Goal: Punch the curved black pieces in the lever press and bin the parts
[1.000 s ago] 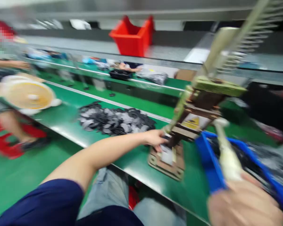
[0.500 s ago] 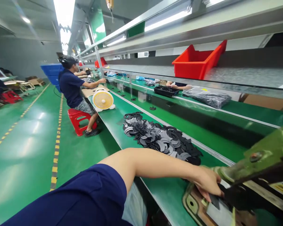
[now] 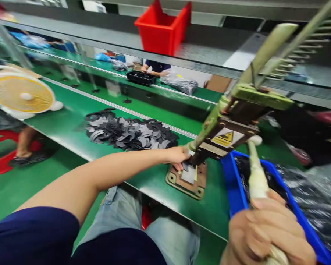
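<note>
Here's the left hand at one o'clock from the wearer's lap, fingers closed on a dark piece over the base plate of the green press. And round at three o'clock the right hand is clamped firmly on the pale lever, above the blue bin, while the heap of grey and black pieces sprawls at twelve, the yellow-and-white fan out towards ten!

Bright | pale sheen on bench | left side motion-blurred | edges stretched
</note>
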### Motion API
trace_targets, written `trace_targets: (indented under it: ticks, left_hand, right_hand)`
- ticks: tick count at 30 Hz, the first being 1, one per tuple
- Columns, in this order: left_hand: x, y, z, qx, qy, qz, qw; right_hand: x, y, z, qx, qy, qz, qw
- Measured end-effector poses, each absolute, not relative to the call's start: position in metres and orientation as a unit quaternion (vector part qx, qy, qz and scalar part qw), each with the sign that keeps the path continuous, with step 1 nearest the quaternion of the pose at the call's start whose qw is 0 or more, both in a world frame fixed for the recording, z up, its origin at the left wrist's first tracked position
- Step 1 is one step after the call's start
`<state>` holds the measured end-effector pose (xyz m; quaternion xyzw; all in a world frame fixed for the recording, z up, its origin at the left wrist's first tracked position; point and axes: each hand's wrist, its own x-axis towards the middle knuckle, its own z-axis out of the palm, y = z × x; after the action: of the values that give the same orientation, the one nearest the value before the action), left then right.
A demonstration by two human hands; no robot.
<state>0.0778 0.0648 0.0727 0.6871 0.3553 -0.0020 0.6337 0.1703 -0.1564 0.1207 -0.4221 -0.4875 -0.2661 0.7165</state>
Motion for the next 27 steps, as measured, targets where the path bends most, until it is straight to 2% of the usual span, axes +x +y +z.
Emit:
trace_targets:
  ticks: [2,6,10,12,15,19,23,27]
  left_hand:
    - [0.072,0.064,0.065,0.671,0.352,0.015,0.652]
    - [0.065,0.051,0.059,0.673,0.364,0.049,0.642]
    - [0.057,0.044,0.061,0.7,0.278,0.068,0.654]
    - [0.044,0.053,0.062,0.733,0.248,0.105,0.625]
    - [0.013,0.076,0.063,0.821,0.28,0.183,0.464]
    - [-0.02,0.091,0.06,0.919,0.284,0.141,0.234]
    - [-0.019,0.083,0.05,0.965,0.225,0.093,0.1]
    - [-0.001,0.094,0.046,0.989,0.124,0.069,0.032]
  right_hand:
    - [0.173,-0.166,0.122,-0.402,-0.501,-0.312,0.7]
    - [0.169,-0.165,0.123,-0.412,-0.515,-0.296,0.691]
    - [0.169,-0.17,0.123,-0.431,-0.526,-0.28,0.678]
    - [0.17,-0.172,0.123,-0.434,-0.53,-0.28,0.672]
    - [0.17,-0.171,0.122,-0.432,-0.529,-0.282,0.674]
    - [0.167,-0.162,0.123,-0.412,-0.507,-0.302,0.695]
    - [0.166,-0.157,0.125,-0.384,-0.502,-0.318,0.707]
    - [0.167,-0.159,0.126,-0.399,-0.515,-0.306,0.695]
